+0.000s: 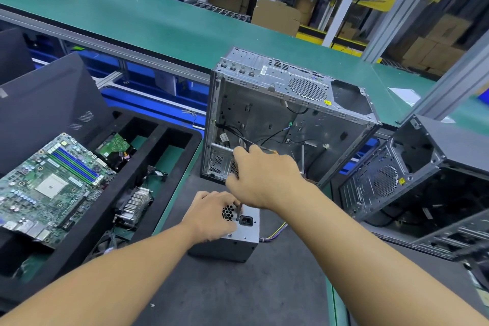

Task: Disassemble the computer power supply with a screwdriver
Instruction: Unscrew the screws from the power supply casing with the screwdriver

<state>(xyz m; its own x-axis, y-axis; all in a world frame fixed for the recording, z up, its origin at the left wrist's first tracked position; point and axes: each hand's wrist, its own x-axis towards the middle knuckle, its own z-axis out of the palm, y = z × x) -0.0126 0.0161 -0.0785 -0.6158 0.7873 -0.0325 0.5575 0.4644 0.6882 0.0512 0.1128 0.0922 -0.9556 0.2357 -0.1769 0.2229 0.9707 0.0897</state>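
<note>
The grey metal power supply (pixel 225 247) stands on the dark mat, its end face with the honeycomb grille and black power socket turned up. My left hand (pixel 211 216) grips its top left edge, fingers curled over the grille. Just above it, my right hand (pixel 264 177) holds a screwdriver, of which only the dark shaft (pixel 240 211) shows. The shaft points down onto the face beside the socket; its handle is hidden in my fist. Coloured wires (pixel 275 233) trail out of the supply's right side.
An open, gutted computer case (pixel 277 114) stands upright right behind the supply. A second case (pixel 397 180) lies to the right. On the left a black foam tray (pixel 169 145) holds a motherboard (pixel 53 180), hard drive (pixel 116 144) and heat sink (pixel 135 204). A green conveyor (pixel 158 21) runs behind.
</note>
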